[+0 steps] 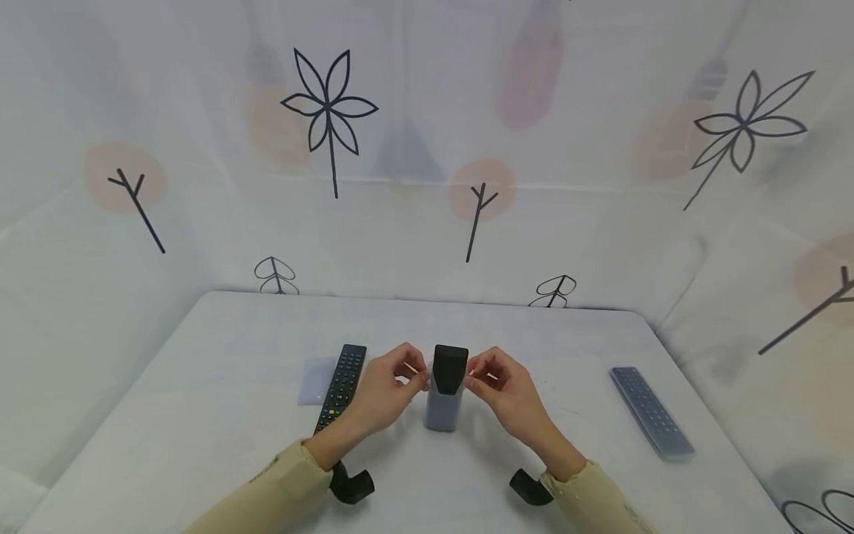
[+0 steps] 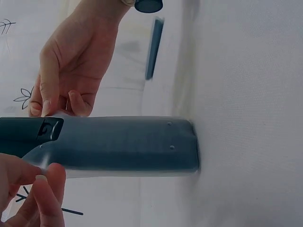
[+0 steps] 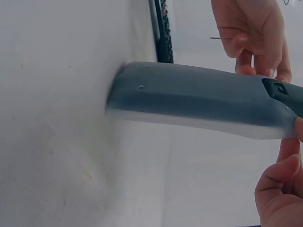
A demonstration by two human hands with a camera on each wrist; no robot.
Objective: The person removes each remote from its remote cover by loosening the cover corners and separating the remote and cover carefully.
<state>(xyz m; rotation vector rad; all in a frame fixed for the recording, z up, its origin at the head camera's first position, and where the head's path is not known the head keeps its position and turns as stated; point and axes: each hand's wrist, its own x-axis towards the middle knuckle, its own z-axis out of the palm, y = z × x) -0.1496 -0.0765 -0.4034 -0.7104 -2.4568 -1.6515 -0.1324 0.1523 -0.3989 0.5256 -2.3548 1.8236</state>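
Note:
A dark remote control (image 1: 450, 365) stands upright on the white table in front of me, its lower part inside a translucent sleeve (image 1: 442, 411). The bare top of the remote sticks out above the sleeve's mouth. From the left side, my left hand (image 1: 388, 389) pinches the edge of the sleeve's mouth between thumb and fingers. My right hand (image 1: 512, 389) pinches the opposite edge. In the left wrist view, the closed bottom end of the sleeve (image 2: 128, 144) meets the table. The right wrist view shows the remote's dark body through the sleeve (image 3: 199, 97).
Left of my hands lies a black remote with many buttons (image 1: 343, 378), overlapping a flat translucent sheet-like piece (image 1: 313, 382). Another remote in a translucent cover (image 1: 650, 411) lies near the table's right edge. A white patterned cloth (image 1: 414, 245) hangs behind the table.

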